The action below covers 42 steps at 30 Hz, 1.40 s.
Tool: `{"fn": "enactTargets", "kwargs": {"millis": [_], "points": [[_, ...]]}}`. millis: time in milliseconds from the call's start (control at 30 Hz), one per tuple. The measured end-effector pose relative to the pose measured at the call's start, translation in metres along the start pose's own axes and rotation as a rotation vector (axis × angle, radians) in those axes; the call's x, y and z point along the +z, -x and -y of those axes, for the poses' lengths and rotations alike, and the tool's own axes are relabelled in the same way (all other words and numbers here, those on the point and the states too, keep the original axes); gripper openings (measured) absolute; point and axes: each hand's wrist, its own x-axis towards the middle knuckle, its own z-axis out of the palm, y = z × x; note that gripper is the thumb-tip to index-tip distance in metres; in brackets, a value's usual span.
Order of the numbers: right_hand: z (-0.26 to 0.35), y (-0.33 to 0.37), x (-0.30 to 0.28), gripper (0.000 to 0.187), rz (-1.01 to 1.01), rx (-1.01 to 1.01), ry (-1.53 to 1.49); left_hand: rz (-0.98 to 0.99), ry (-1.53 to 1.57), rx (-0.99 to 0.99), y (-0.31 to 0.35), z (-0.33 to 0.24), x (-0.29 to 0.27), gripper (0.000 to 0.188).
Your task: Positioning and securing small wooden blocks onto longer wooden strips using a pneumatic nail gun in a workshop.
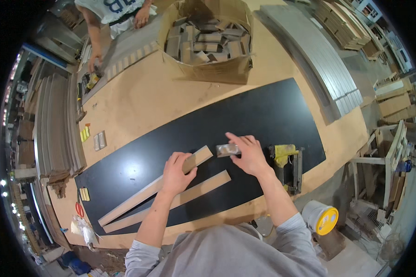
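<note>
A glossy black board [254,108] lies on the table in front of me. Across it run two long, narrow wooden strips, which meet at the left and spread apart to the right. My left hand [175,173] wraps round the upper wooden strip [136,199] near its right end. Below that hand and my wrist, the lower wooden strip [203,188] lies flat on the board. Just right of the upper strip's end, my right hand [250,156] grips a small wooden block [225,150] between thumb and fingers. A yellow and black nail gun [285,167] rests right of this hand.
Wood offcuts fill a cardboard box [203,71] at the far side. Long grey boards [326,64] are stacked at the right. Another person [115,16] works at the far left. A bucket with a yellow lid [326,219] stands at the lower right; red-handled scissors [79,209] lie left.
</note>
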Motion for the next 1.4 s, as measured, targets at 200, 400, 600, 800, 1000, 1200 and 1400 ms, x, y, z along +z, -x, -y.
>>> {"fn": "enactTargets", "kwargs": {"millis": [200, 400, 600, 800, 1000, 1200, 1400], "points": [[0.006, -0.004, 0.006, 0.086, 0.112, -0.169, -0.052, 0.115, 0.043, 0.024, 0.006, -0.023, -0.011, 0.049], [0.005, -0.011, 0.006, 0.094, 0.145, -0.169, -0.115, 0.143, 0.051, 0.004, 0.006, -0.030, 0.009, 0.055], [0.001, -0.012, 0.003, 0.100, 0.186, -0.159, -0.141, 0.094, 0.012, 0.073, -0.002, -0.034, 0.022, 0.053], [-0.004, -0.013, 0.005, 0.102, 0.171, -0.185, -0.158, 0.121, -0.017, 0.058, -0.005, -0.034, 0.027, 0.055], [-0.007, -0.015, 0.003, 0.103, 0.217, -0.195, -0.125, 0.134, -0.029, 0.040, -0.007, -0.036, 0.030, 0.057], [-0.010, -0.015, 0.010, 0.104, 0.136, -0.227, -0.120, 0.122, -0.077, 0.066, -0.006, -0.035, 0.035, 0.055], [-0.011, -0.012, 0.010, 0.102, 0.142, -0.198, -0.142, 0.114, -0.116, 0.099, -0.005, -0.029, 0.042, 0.055]]}}
